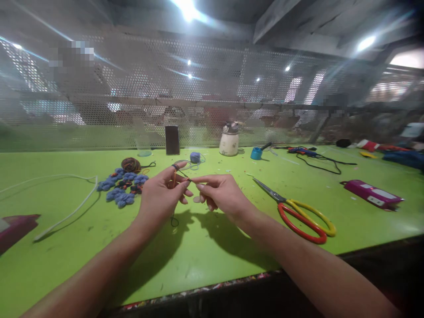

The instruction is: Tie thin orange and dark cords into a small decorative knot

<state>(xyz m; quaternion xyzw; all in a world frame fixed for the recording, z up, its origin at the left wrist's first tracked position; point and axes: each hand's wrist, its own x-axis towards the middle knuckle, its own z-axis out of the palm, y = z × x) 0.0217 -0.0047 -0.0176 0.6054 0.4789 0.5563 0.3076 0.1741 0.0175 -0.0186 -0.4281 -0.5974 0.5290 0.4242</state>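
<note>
Dark yarn (176,167) loops round the raised index finger of my left hand (159,192), and the thumb pinches a small dark bit of yarn work at the fingertips. A bit of orange yarn shows between those fingers, and a dark yarn end dangles below. My right hand (223,192) meets it tip to tip, thumb and index finger pinched; whatever lies between them is too small to name. Left of my hands are blue crocheted flowers (121,195) with dark and orange parts, beside a brown variegated yarn ball (131,165). Behind my hands rests a small blue yarn ball (195,157).
Scissors (281,198) with red and yellow handles lie right of my right hand. Farther right is a purple device (372,194). A phone (172,140), bottle (229,139), clear cup (144,148), blue pot (256,153) and glue gun (303,151) line the back. A white cable (74,212) lies left.
</note>
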